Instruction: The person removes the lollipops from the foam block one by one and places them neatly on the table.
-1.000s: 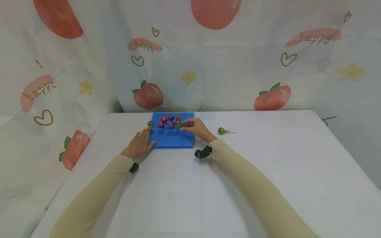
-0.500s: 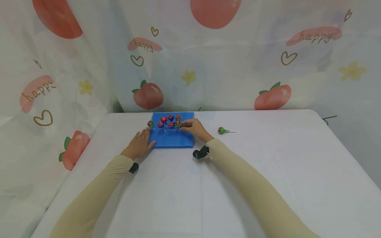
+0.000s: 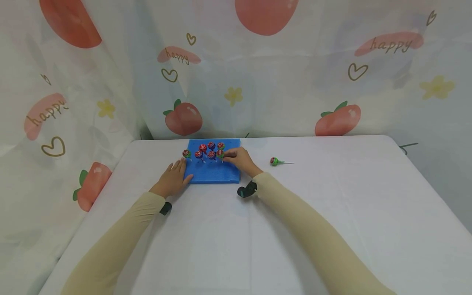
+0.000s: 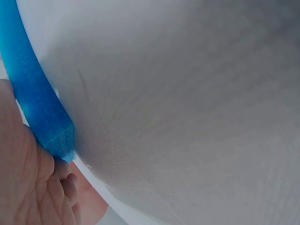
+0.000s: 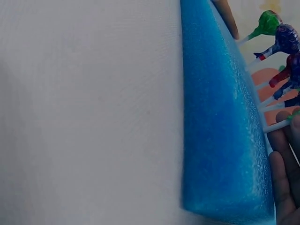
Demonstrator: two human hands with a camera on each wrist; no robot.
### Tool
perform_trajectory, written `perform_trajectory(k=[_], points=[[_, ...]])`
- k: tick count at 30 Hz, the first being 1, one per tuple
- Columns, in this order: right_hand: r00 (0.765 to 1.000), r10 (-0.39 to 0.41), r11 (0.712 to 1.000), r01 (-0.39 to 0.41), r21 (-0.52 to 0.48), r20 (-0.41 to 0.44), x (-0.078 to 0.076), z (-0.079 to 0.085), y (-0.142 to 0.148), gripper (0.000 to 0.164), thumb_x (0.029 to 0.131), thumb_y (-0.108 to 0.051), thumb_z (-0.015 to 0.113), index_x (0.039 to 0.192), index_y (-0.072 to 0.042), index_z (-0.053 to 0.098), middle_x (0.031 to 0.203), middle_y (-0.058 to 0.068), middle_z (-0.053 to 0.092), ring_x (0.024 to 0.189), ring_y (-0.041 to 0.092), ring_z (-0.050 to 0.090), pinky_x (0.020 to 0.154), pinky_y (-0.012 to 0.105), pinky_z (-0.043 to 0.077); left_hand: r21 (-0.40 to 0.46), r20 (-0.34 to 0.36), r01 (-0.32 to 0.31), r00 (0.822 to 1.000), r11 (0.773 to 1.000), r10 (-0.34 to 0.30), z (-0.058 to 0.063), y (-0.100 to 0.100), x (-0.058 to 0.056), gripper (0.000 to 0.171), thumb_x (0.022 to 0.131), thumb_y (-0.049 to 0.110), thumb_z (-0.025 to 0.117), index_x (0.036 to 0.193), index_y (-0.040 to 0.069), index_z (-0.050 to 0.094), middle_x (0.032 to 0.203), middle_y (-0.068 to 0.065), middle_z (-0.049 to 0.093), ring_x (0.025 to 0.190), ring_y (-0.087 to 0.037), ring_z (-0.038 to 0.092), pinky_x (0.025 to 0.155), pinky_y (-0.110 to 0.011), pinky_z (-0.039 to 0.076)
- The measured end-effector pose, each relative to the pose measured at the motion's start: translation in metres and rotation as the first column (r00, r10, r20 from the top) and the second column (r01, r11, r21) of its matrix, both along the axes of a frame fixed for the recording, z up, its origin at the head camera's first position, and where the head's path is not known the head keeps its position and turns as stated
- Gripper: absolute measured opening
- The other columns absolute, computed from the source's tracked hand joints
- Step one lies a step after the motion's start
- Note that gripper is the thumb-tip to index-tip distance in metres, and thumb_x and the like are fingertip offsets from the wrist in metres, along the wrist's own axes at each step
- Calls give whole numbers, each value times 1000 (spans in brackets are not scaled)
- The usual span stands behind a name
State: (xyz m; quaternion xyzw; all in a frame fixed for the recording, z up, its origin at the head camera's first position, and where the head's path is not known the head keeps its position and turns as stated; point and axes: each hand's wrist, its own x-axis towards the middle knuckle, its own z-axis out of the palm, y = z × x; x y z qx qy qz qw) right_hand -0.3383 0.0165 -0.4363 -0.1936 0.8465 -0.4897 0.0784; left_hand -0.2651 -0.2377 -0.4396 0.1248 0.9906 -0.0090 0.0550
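A blue foam block (image 3: pixel 214 175) lies flat near the table's far edge, with several wrapped lollipops standing in it on white sticks. My left hand (image 3: pixel 171 179) rests with spread fingers against the block's left side, its palm touching the blue edge in the left wrist view. Over the block's right part, my right hand (image 3: pixel 241 159) pinches the stick of a green-and-red lollipop (image 3: pixel 220 153). In the right wrist view that stick (image 5: pixel 277 126) meets the foam, with fingers around its upper part. A green lollipop (image 5: pixel 268 23) stands at the row's far end.
One loose green-and-red lollipop (image 3: pixel 274 161) lies on the white table (image 3: pixel 206 237) right of the block, its stick pointing right. A printed curtain (image 3: pixel 273 82) hangs behind the table and along its left side.
My right wrist and forearm have shifted slightly left, while the fingers stay at the same lollipop. The left hand and the blue block hold their places.
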Motion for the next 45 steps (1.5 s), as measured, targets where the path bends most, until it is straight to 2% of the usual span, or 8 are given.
perform_trajectory(k=[12,23,30,34,39,45], points=[[999,-44,997,45,-59,20,-1,-5,3,23,89,-12,64,108,-2,70,110,14,70,104,23,66,91,34,53,6,18,-10,1000,1000,10,1,2,1,71,100,39,36,146,-11,14,154,-26,17,144,-39,17,118,-51,13],[996,-29,984,42,-174,79,3,-5,12,27,91,-10,61,114,1,66,114,18,67,105,26,66,93,34,52,7,2,1,1000,1000,-1,1,4,2,71,100,39,38,145,-11,16,154,-26,18,143,-40,19,117,-51,15],[995,20,974,2,-228,94,7,4,19,30,92,-10,59,118,3,63,116,20,66,106,29,65,92,32,53,13,1,3,1000,1000,-3,-1,3,1,70,100,38,37,145,-11,16,154,-26,19,143,-39,18,118,-51,15],[994,37,964,-9,-265,98,11,10,25,29,92,-9,58,118,4,63,116,22,65,106,30,65,91,31,53,43,-3,13,1000,999,-13,0,1,2,73,100,43,34,145,-11,17,153,-27,20,142,-40,20,117,-52,15],[992,25,956,12,-293,122,14,18,35,28,92,-8,59,117,4,63,114,23,66,107,29,65,95,35,51,50,-2,14,1000,999,-14,2,0,2,73,100,44,33,145,-11,16,153,-27,20,143,-40,19,117,-52,14],[993,8,959,26,-283,119,17,29,48,28,91,-11,60,116,3,64,113,23,66,105,28,65,96,35,50,9,-2,-2,1000,1000,2,2,1,2,70,101,38,36,145,-12,16,154,-26,18,143,-40,19,117,-52,15]])
